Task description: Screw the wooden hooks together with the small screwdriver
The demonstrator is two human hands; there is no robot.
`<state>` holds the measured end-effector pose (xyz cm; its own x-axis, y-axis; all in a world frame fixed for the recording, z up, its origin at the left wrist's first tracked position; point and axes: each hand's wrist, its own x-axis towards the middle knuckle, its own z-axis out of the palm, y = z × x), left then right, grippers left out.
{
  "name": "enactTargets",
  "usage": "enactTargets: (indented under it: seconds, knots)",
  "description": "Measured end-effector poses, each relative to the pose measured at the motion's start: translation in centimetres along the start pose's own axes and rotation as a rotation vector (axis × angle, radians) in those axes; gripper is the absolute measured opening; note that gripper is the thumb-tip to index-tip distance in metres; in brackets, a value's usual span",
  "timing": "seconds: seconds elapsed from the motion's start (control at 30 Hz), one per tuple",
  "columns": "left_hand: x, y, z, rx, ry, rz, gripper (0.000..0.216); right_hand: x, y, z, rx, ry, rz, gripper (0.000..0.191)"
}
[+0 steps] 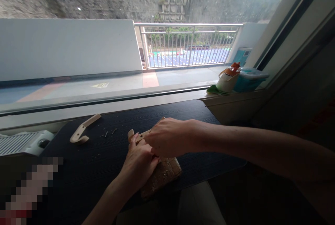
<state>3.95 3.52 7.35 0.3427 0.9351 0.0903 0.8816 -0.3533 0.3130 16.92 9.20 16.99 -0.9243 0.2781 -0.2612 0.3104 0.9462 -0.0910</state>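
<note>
A broad glass window (78, 43) fills the view beyond the hands, with a silver metal railing (191, 47) outside it; below the glass, a black, wood-grained worktop (86, 172) with rounded corners spreads beneath and around both hands; a white slatted unit (24, 143) stands well to the left of them; a teal, clear-lidded plastic box (251, 80) sits on the sill, beyond the hands and to their right; beside it is a cream bottle (225, 82) with an orange top.

The right hand (172, 137) is curled into a fist over the far end of a pale, hook-shaped wooden piece (147, 134), though what it grips inside is hidden; the left hand (141, 162) is clamped on that same piece near its curved end, the two hands touching; a brown, rough-faced rectangular block (164, 174) lies just below them, nearer the body; a second pale, hook-shaped wooden piece (78, 133) with dark holes lies left of the hands; between it and the left hand are two thin metal screws (106, 134).
</note>
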Motion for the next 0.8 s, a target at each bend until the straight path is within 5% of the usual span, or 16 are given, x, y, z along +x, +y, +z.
enactTargets:
  seconds: [0.6, 0.8]
  knots:
    - [0.1, 0.0, 0.3, 0.042, 0.014, 0.021, 0.022, 0.2, -0.4, -0.5, 0.031, -0.055, 0.088, 0.017]
    - [0.0, 0.2, 0.0, 0.069, -0.004, -0.007, 0.022, -1.0, -0.6, -1.9, -0.01, -0.042, 0.012, 0.018]
